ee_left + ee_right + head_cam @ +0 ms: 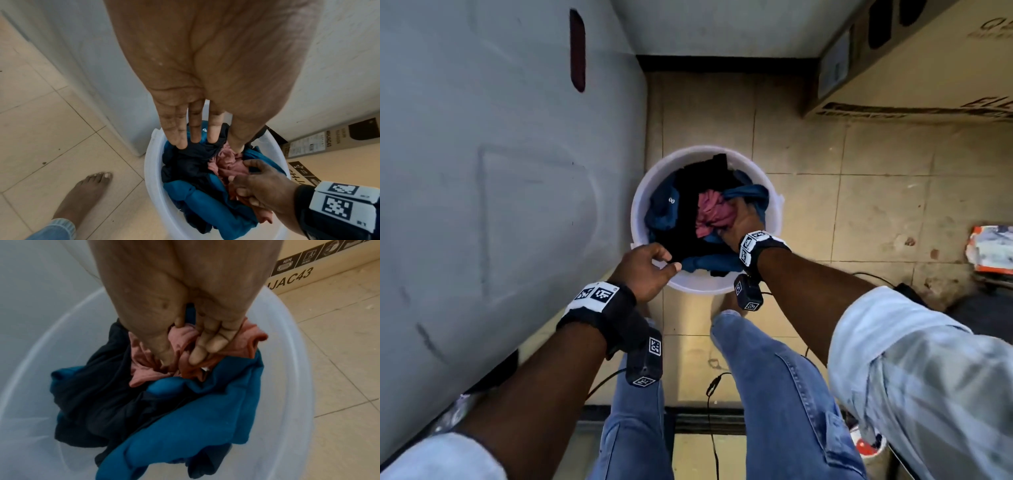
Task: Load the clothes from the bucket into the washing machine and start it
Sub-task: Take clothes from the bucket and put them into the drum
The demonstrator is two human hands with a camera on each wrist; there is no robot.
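Note:
A white plastic bucket (pixel 635 205) (pixel 152 170) (pixel 287 353) stands on the tiled floor beside the grey-white washing machine (pixel 500 171) (pixel 102 65). It holds a pink garment (pixel 710 212) (pixel 228 164) (pixel 144 376), a blue one (pixel 664 209) (pixel 201 194) (pixel 195 418) and a black one (pixel 688 205) (pixel 189 162) (pixel 98 394). My right hand (pixel 739 219) (pixel 257 183) (pixel 180 356) is inside the bucket and grips the pink garment in curled fingers. My left hand (pixel 654 267) (pixel 207 144) hovers over the near left rim, fingers extended, tips at the black garment's edge.
A large cardboard box (pixel 911 68) (pixel 308 144) (pixel 298 275) leans along the wall to the right of the bucket. An orange-and-white packet (pixel 989 246) lies on the floor at far right. Cables (pixel 712 394) trail near my legs. My bare foot (pixel 86 191) stands left of the bucket.

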